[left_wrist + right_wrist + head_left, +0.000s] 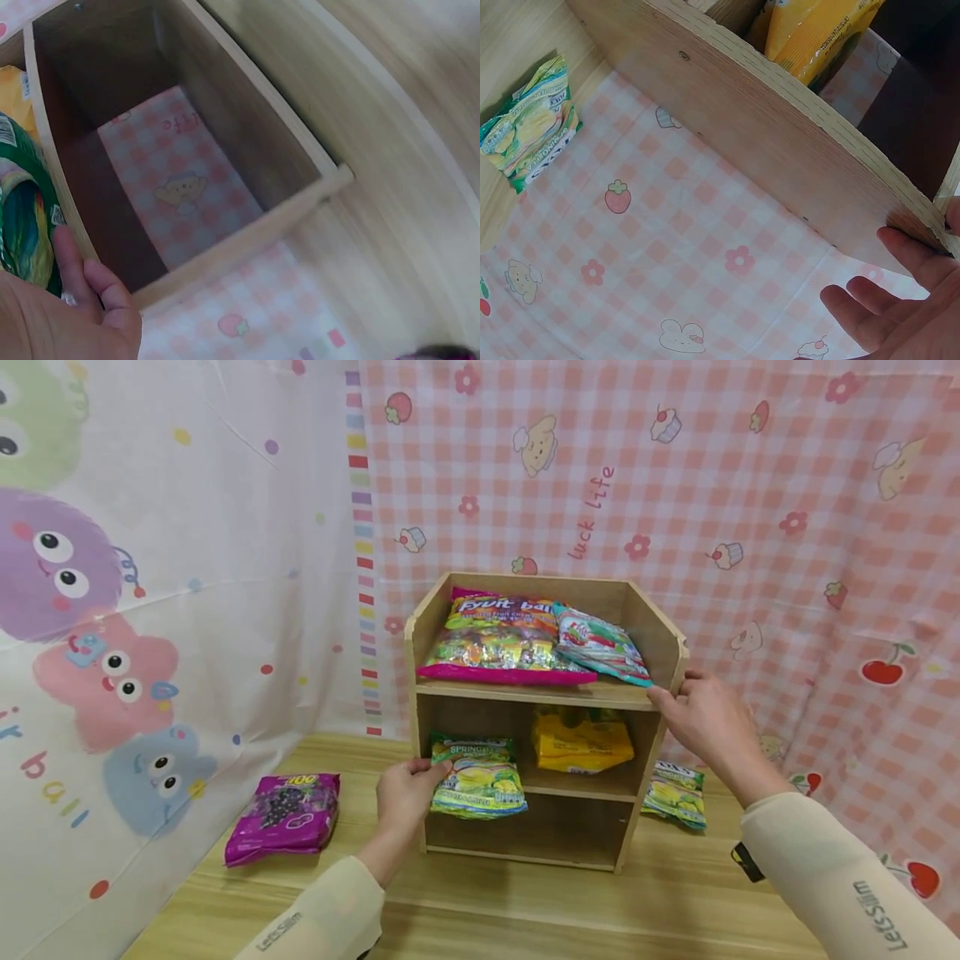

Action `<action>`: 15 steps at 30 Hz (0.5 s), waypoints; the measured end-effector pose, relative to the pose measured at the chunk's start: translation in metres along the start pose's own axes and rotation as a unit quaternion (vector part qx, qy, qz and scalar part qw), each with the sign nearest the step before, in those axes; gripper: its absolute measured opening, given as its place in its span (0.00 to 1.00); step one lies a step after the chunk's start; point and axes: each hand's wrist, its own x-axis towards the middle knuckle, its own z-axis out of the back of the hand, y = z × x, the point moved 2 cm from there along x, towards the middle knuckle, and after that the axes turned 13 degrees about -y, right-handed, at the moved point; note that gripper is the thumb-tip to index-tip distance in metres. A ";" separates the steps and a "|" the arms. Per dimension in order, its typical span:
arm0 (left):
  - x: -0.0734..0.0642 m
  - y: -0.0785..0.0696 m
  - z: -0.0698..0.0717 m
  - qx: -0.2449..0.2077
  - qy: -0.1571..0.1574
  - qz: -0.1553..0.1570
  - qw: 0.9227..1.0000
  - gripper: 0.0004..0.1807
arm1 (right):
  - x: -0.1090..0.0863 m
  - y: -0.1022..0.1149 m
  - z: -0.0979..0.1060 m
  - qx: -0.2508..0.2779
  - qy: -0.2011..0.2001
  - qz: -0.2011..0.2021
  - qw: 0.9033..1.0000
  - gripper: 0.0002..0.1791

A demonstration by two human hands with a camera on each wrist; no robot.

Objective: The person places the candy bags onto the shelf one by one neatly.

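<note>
One green-and-yellow packet [480, 783], pinched along its left edge in the left hand's grip [405, 793], at the front left of the middle shelf [592, 790] — probably light, soft and slippery, best taken by the margin; in the right hand's grip [708, 714], the side panel [651, 756].

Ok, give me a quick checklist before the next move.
1. Left hand gripping the green bag: ok.
2. Right hand on the right side of the shelf unit: ok.
3. Green bag fully behind the front edge of the middle board: not ok, its lower part overlaps that edge.
4. Yellow bag on the middle board: ok.
5. Green bag's back supported: cannot tell, hidden.
</note>
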 end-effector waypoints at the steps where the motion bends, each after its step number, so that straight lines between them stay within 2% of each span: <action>1: 0.000 0.001 0.002 0.007 0.002 -0.012 1.000 0.22 | 0.000 0.000 -0.001 0.001 0.000 0.001 1.000 0.37; 4: 0.000 0.002 0.011 0.052 -0.008 -0.067 0.996 0.24 | -0.001 0.000 -0.002 0.003 0.002 0.002 1.000 0.37; 6: 0.001 0.003 0.017 0.080 -0.028 -0.118 0.989 0.22 | 0.000 0.000 -0.003 0.005 0.001 0.002 1.000 0.37; 7: 0.000 0.002 0.020 0.091 -0.039 -0.149 0.984 0.22 | 0.000 0.000 -0.003 0.007 0.001 0.002 1.000 0.37; 9: -0.001 0.002 0.025 0.116 -0.058 -0.226 0.965 0.20 | 0.000 0.000 -0.003 0.008 0.000 0.002 1.000 0.37; 11: -0.004 0.000 0.028 0.132 -0.062 -0.322 0.935 0.20 | 0.001 -0.001 -0.003 0.006 0.000 0.003 1.000 0.37; 12: -0.006 -0.002 0.029 0.134 -0.058 -0.375 0.915 0.21 | 0.001 -0.001 -0.003 0.004 0.000 0.004 1.000 0.38; 13: -0.009 -0.002 0.029 0.136 -0.052 -0.429 0.891 0.22 | 0.001 -0.002 -0.003 0.003 0.000 0.004 1.000 0.37; 15: -0.015 -0.003 0.027 0.142 -0.035 -0.529 0.836 0.24 | 0.001 -0.002 -0.002 0.001 -0.002 0.004 1.000 0.37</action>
